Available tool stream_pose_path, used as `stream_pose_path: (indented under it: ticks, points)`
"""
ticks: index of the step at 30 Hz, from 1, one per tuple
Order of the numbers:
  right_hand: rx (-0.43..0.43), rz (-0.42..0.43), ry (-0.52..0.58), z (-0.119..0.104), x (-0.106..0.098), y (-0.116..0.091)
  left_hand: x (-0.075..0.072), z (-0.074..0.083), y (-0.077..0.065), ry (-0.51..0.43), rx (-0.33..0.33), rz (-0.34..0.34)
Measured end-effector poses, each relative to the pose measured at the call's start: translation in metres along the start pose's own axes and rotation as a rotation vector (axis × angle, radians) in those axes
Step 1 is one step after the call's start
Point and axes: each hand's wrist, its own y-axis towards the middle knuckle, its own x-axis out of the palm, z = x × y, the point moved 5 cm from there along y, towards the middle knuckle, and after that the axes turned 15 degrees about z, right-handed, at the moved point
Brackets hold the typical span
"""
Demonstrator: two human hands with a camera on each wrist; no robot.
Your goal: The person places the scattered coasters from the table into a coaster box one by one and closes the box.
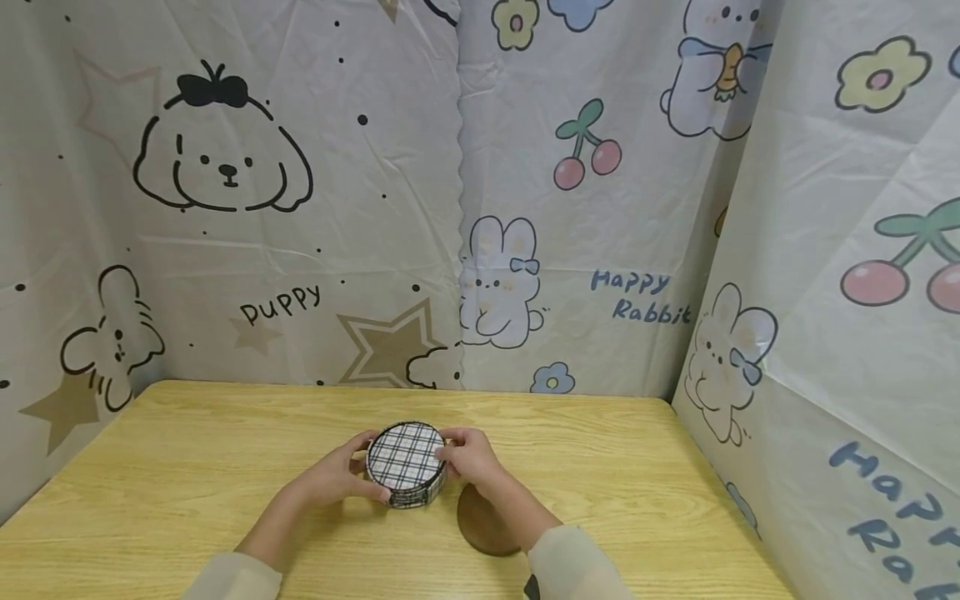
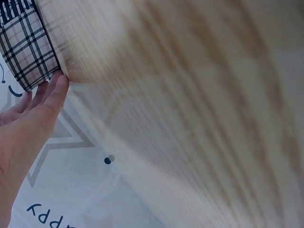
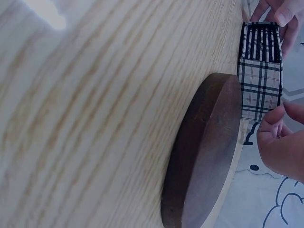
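Observation:
A round black-and-white plaid coaster holder [image 1: 407,457] sits on the table with a plaid disc on top. Through the gap in its side, the right wrist view shows several thin layers stacked in the holder [image 3: 259,88]. My left hand [image 1: 330,477] holds its left side, thumb at the front and fingers round the back; the left wrist view catches those fingers against the plaid wall [image 2: 33,47]. At the right rim, my right hand [image 1: 476,460] pinches the holder with thumb and fingers. Partly under my right forearm lies a thick, round brown disc [image 1: 480,525].
The light wood-grain table [image 1: 225,442] extends around the holder on all sides. Printed cloth curtains [image 1: 375,233] with puppies and rabbits stand along its back edge, and another cloth [image 1: 840,375] hangs at the right edge.

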Motion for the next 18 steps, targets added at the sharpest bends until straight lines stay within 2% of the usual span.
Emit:
stream_pose_path:
  ticks: [11,18]
  points:
    - [-0.047,-0.011,-0.090,-0.008,-0.009,-0.001,0.000,-0.001,0.001,0.003,0.005,-0.012]
    - [-0.077,-0.014,-0.109,-0.005,-0.022,0.000,0.000,0.000,0.001,0.012,-0.001,-0.008]
